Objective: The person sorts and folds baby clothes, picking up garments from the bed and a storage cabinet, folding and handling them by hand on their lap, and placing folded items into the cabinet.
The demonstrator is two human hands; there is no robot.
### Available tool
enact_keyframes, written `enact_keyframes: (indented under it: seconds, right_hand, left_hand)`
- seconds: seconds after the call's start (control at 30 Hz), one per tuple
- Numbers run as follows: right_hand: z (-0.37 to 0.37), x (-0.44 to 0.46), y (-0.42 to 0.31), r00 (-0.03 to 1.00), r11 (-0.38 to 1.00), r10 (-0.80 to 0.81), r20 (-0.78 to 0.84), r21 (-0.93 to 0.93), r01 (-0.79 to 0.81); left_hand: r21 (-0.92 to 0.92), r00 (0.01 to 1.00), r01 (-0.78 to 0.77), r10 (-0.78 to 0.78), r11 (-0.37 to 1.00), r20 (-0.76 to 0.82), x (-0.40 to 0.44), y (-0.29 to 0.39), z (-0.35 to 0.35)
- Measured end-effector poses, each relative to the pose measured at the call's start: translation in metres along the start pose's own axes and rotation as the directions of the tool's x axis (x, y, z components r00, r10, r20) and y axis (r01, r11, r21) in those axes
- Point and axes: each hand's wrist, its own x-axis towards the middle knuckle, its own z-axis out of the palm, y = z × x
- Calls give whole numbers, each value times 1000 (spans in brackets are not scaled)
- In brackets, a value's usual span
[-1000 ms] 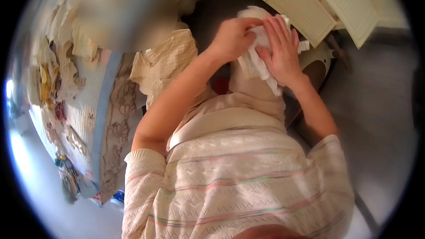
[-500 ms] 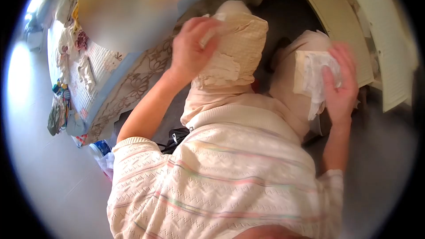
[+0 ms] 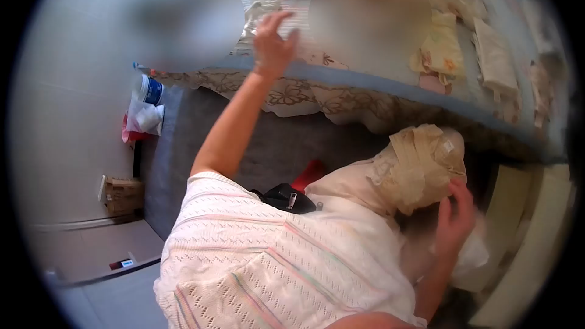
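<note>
My left hand (image 3: 274, 49) reaches out over the bed's near edge, its fingers apart with nothing in them. Just beyond it a small white garment (image 3: 261, 15) lies on the quilt. A beige folded garment (image 3: 417, 164) with ruffled trim rests on my knee. Beside its lower edge is my right hand (image 3: 456, 216), thumb and fingers apart; whether the fingertips touch the cloth is unclear. Partly behind the right wrist, a blurred white cloth (image 3: 474, 250) lies on my other leg.
The bed (image 3: 359, 79) carries several small clothes, among them a yellow garment (image 3: 443, 45) and a cream one (image 3: 496, 55). Open cream drawers (image 3: 509, 213) stand at right. A blue-and-white tub (image 3: 149, 89) and a cardboard box (image 3: 122, 195) are at left. A black bag (image 3: 285, 198) lies at my waist.
My view has turned left towards the bed. My left hand has left the beige garment and stretched out over the bed. The right hand has moved off the white cloth towards the beige garment.
</note>
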Motion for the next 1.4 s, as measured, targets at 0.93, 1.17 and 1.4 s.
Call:
enact_keyframes:
  seconds: [0.93, 1.17, 1.4]
  right_hand:
    - [8, 88, 1, 997, 663, -65, 48, 748, 7]
    - [-68, 73, 12, 980, 930, -198, 32, 321, 178]
    - [-103, 71, 17, 975, 972, -119, 185, 222, 76]
  left_hand:
    - [-174, 335, 922, 487, -346, 807, -20, 166, 63]
    - [-54, 208, 957, 549, -283, 809, -28, 218, 102]
    - [42, 136, 969, 669, -243, 731, -23, 253, 112]
